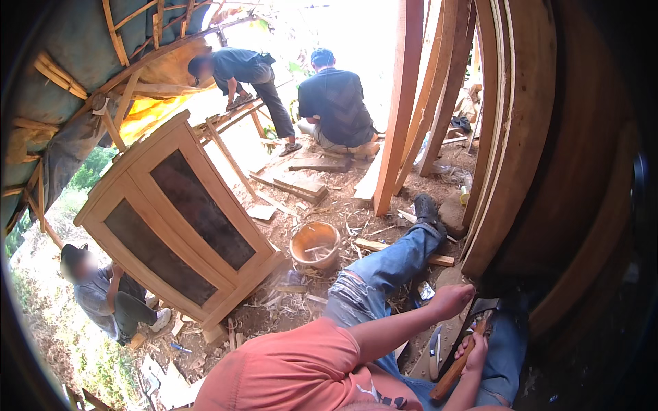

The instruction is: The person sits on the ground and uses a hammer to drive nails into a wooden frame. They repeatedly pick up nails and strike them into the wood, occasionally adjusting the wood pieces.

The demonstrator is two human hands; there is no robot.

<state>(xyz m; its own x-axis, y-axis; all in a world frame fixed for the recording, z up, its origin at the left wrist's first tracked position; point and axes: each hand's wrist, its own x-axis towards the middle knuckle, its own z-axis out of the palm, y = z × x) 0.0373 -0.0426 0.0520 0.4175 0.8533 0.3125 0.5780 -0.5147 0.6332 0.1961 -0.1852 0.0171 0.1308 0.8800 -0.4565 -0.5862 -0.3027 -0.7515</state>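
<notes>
My left hand (454, 301) is closed in a fist over my lap, near the dark base of the upright boards. What it may hold is hidden. Just below it, my right hand (473, 351) wraps around a brown wooden handle (449, 382), which slants from my lap up past the fingers. The far end of that tool is lost among dark shapes by my knee. Beside my leg lies a curved tool (434, 353) with a pale and dark edge. My legs are in torn blue jeans (384, 277), one stretched out on the ground.
A wooden cabinet (195, 233) with two dark panels stands tilted in view at the left. A bucket (315, 245) sits among wood shavings. Tall timber posts (399, 103) rise at the right. Three people work nearby: one crouching (110, 294), one bending (250, 72), one seated (334, 103).
</notes>
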